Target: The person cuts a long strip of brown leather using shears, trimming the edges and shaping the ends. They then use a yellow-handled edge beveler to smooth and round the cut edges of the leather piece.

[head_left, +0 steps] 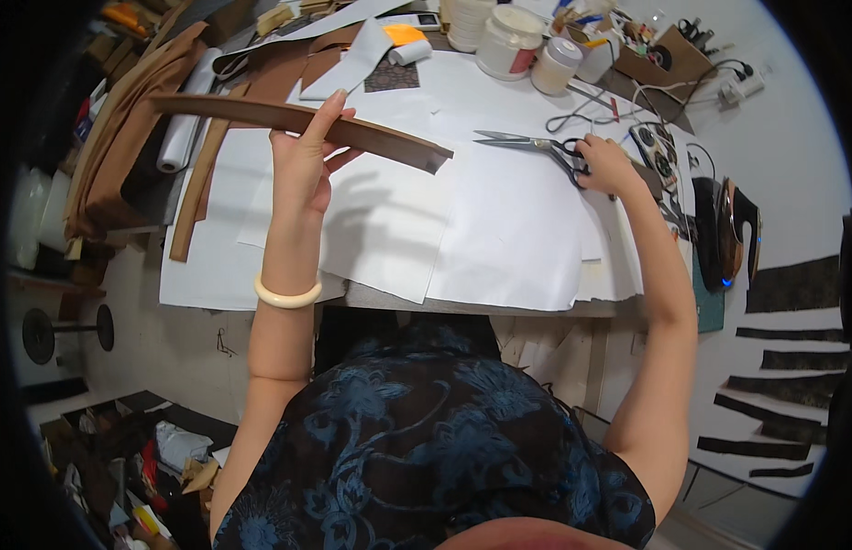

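Observation:
My left hand (307, 151) pinches a long brown strip (389, 148), apparently leather, between thumb and fingers. The strip lies crosswise above the table, and its right end has a folded edge. Over at the right, my right hand (607, 167) is closed on the black handles of a pair of scissors (522, 141). Their steel blades point left, slightly parted, above white paper (508, 234). A gap separates the blade tips from the strip. Some of my right fingers are hidden by the hand itself.
At the back stand white tubs (509, 41) and a cardboard box (675, 62) of tools. Brown leather sheets (137, 137), a white roll (187, 115) and another brown strip (198, 188) lie left. Cables (646, 96) and a small iron-like device (730, 234) are on the right.

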The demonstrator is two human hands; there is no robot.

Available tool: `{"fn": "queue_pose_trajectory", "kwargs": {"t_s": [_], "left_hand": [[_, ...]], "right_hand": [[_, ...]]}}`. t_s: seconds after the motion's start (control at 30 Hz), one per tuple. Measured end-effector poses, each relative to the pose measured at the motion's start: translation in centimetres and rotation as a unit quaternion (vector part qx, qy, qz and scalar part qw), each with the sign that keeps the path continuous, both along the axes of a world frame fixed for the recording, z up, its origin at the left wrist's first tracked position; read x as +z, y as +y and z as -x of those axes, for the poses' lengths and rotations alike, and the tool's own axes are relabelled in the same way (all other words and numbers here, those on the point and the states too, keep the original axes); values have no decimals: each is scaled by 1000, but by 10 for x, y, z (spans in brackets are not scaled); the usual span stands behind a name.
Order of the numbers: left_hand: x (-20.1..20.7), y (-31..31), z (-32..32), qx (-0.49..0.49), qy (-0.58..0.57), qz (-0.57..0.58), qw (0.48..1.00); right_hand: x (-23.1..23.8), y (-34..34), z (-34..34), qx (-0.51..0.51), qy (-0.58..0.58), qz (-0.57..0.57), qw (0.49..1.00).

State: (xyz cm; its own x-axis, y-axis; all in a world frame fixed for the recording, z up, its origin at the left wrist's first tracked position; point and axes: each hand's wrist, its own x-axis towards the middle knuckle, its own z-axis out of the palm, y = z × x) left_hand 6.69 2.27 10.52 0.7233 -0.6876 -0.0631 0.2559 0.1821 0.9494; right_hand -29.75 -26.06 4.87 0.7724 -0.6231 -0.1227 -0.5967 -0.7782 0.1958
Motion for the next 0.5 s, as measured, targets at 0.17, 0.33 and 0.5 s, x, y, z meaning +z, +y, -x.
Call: {"fn": "queue_pose_trajectory", "kwargs": {"t_s": [0.17,0.33,0.5], "left_hand": [[18,11,-32,-30,-34,-6,999],[30,26,-52,-64,-20,57,996],[29,38,-66,-109,-1,138,984]], "right_hand": [[9,33,8,33,-71,65,995],[21,139,6,-73,-466,-290,833],[29,251,2,-52,-537,-575,615]]}}
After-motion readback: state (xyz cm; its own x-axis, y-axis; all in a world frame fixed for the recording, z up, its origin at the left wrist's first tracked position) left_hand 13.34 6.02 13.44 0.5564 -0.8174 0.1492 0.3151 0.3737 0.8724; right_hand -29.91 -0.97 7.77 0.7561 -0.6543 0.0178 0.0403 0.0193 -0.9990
